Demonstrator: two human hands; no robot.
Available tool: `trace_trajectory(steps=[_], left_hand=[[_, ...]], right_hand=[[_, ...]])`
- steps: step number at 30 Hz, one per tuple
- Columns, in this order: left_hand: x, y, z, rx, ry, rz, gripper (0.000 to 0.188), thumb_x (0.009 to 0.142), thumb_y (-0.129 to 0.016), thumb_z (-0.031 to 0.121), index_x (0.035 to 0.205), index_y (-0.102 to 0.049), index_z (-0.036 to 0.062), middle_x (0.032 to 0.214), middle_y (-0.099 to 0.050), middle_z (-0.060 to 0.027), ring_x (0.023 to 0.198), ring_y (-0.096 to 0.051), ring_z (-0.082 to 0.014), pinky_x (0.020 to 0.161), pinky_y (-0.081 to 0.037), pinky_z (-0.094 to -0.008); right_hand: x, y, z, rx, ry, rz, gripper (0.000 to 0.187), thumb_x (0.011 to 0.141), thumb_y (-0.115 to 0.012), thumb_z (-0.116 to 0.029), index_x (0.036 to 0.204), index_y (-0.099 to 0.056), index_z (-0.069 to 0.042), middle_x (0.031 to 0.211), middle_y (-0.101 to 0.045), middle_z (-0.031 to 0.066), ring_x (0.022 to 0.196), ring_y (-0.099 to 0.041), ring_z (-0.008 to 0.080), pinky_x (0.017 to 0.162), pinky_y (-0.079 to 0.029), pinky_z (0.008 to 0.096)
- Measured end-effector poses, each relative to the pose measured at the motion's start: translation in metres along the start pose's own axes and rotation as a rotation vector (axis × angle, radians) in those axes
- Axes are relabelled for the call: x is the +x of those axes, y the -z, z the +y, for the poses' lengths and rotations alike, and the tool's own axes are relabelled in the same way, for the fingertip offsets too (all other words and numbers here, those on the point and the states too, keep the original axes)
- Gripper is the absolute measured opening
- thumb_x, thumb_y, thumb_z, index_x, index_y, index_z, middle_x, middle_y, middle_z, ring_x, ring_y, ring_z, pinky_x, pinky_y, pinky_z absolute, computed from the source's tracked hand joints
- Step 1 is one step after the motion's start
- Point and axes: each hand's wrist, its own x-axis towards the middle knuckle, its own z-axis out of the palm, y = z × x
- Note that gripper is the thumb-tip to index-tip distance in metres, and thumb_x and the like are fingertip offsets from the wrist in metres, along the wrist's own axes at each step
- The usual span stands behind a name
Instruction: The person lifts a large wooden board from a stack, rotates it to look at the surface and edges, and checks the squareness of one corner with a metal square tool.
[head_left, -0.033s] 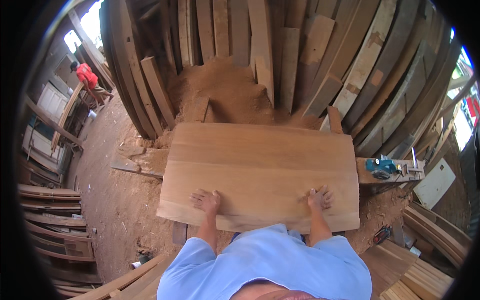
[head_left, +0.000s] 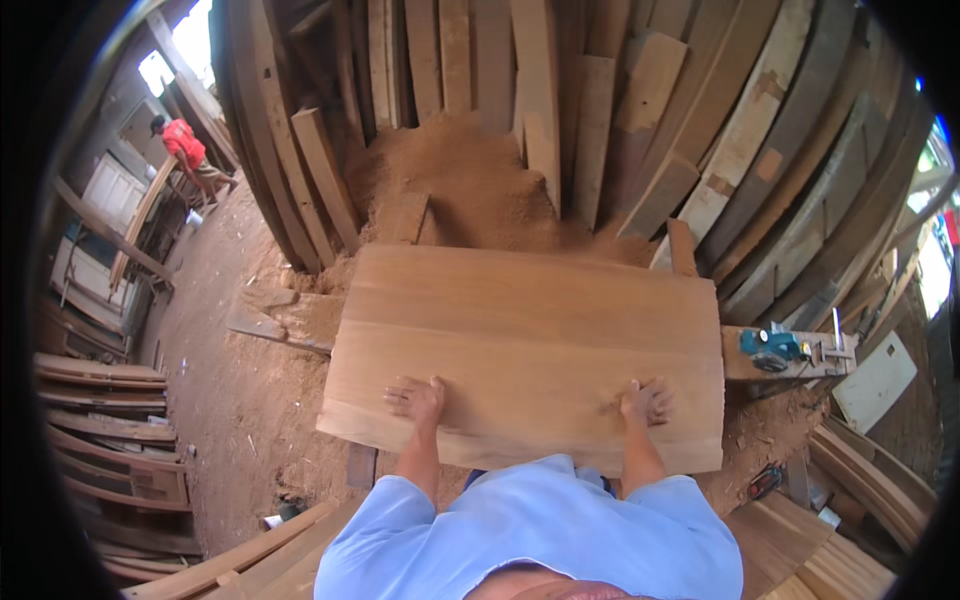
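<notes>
A wide, smooth brown wooden board [head_left: 530, 340] lies flat in front of me, its far and right edges slightly rough. My left hand [head_left: 416, 400] rests palm down near the board's front left, fingers stretched out and pointing left. Toward the front right, my right hand [head_left: 647, 401] also lies on the surface with its fingers spread, a little blurred. Neither hand holds anything. Beyond the right edge, a teal power planer [head_left: 772, 348] sits on the end of a wooden support beam [head_left: 740, 355].
Sawdust [head_left: 455, 180] is heaped behind the board, against upright planks [head_left: 540, 90]. A support timber [head_left: 290, 318] juts out at left. Stacked boards [head_left: 110, 430] stand at far left, and a dark red-and-black tool [head_left: 766, 481] lies at right. A person in red [head_left: 185, 148] bends in the distance.
The whole view has shifted very slightly, so the surroundings sit a little farther right. Both hands keep their places on the board.
</notes>
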Motion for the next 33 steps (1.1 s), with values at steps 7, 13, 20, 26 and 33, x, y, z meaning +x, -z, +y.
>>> trace_trajectory(steps=[7, 13, 20, 26, 33], left_hand=[[0.001, -0.012, 0.035, 0.110, 0.218, 0.124, 0.092, 0.093, -0.049, 0.058, 0.160, -0.018, 0.0034, 0.163, -0.005, -0.0351, 0.150, 0.000, -0.0564, 0.116, -0.004, -0.0720], [0.013, -0.022, 0.045, 0.051, 0.247, 0.155, 0.089, 0.095, -0.045, 0.057, 0.161, -0.014, 0.0054, 0.165, 0.001, -0.0311, 0.152, 0.002, -0.0515, 0.118, 0.000, -0.0676], [0.012, -0.021, 0.045, 0.029, 0.215, 0.197, 0.090, 0.094, -0.046, 0.053, 0.160, -0.013, 0.0019, 0.164, 0.000, -0.0331, 0.152, 0.003, -0.0525, 0.118, 0.003, -0.0684], [0.014, -0.017, 0.045, 0.019, 0.197, 0.184, 0.092, 0.093, -0.046, 0.054, 0.160, -0.013, 0.0011, 0.164, -0.001, -0.0336, 0.151, 0.002, -0.0535, 0.117, 0.003, -0.0688], [0.013, -0.017, 0.046, 0.060, 0.232, 0.166, 0.093, 0.092, -0.047, 0.055, 0.160, -0.014, 0.0010, 0.164, -0.002, -0.0334, 0.151, 0.001, -0.0534, 0.117, 0.002, -0.0688]], right_hand=[[0.044, -0.015, -0.054, -0.052, -0.106, 0.220, 0.075, 0.099, -0.049, -0.054, 0.160, -0.023, -0.020, 0.168, -0.013, 0.0163, 0.152, -0.012, 0.0465, 0.119, -0.012, 0.0646], [0.050, -0.009, -0.065, -0.087, -0.113, 0.212, 0.073, 0.100, -0.048, -0.052, 0.160, -0.024, -0.018, 0.167, -0.016, 0.0157, 0.151, -0.016, 0.0445, 0.119, -0.016, 0.0644], [0.049, -0.009, -0.070, -0.097, -0.118, 0.221, 0.073, 0.100, -0.047, -0.053, 0.160, -0.023, -0.019, 0.167, -0.015, 0.0151, 0.152, -0.013, 0.0439, 0.120, -0.015, 0.0629], [0.048, -0.013, -0.067, -0.071, -0.100, 0.262, 0.072, 0.099, -0.048, -0.052, 0.159, -0.025, -0.019, 0.167, -0.016, 0.0149, 0.151, -0.015, 0.0448, 0.119, -0.015, 0.0631], [0.055, -0.018, -0.066, -0.095, -0.116, 0.292, 0.072, 0.099, -0.049, -0.052, 0.159, -0.026, -0.020, 0.166, -0.017, 0.0147, 0.150, -0.017, 0.0442, 0.118, -0.017, 0.0638]])
